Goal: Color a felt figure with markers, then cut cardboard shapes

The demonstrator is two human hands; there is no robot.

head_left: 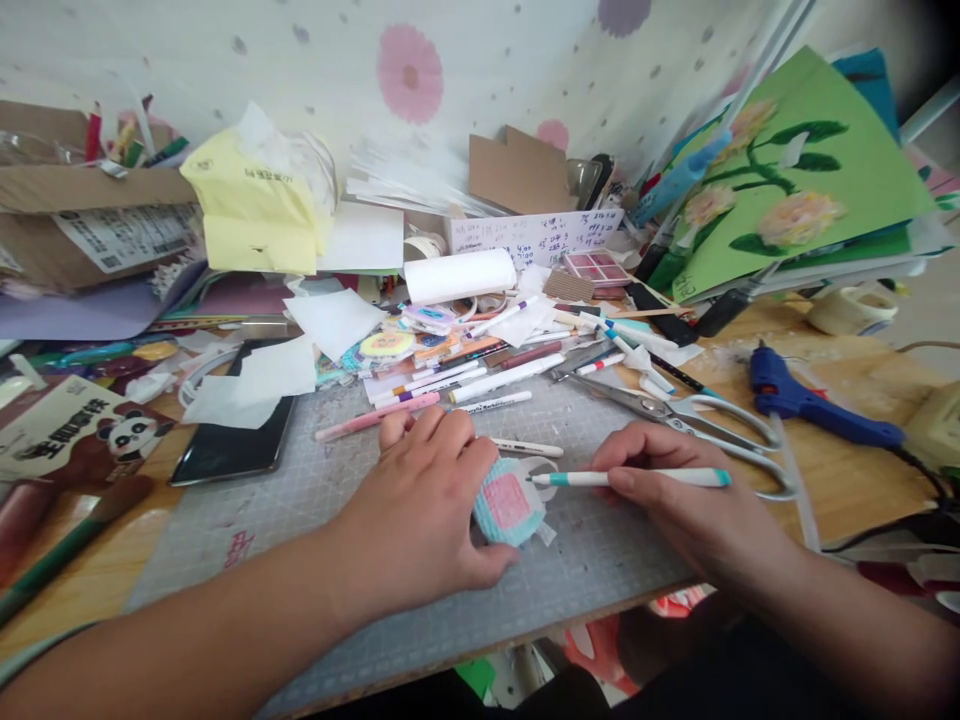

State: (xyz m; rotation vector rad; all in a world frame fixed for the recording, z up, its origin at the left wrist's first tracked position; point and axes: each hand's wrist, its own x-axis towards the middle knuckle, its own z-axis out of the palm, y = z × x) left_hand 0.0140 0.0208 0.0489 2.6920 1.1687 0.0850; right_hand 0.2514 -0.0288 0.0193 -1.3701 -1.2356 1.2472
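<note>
My left hand [431, 500] pins the paper cutout [508, 503] (pink-centred) flat; just right of it, my right hand [675, 500] grips a teal-banded pen [630, 479].

Under the left hand [420, 500] a small paper cutout [510, 505] is lying matt, coloured pink and blue. The right hand [675, 500] is pinching 1 smooth plastic pen [637, 478]. Beneath both, the cutting mat [315, 500] is looking dull and rubbery. Just beyond the right hand, metal scissors [675, 410] are gleaming.
</note>
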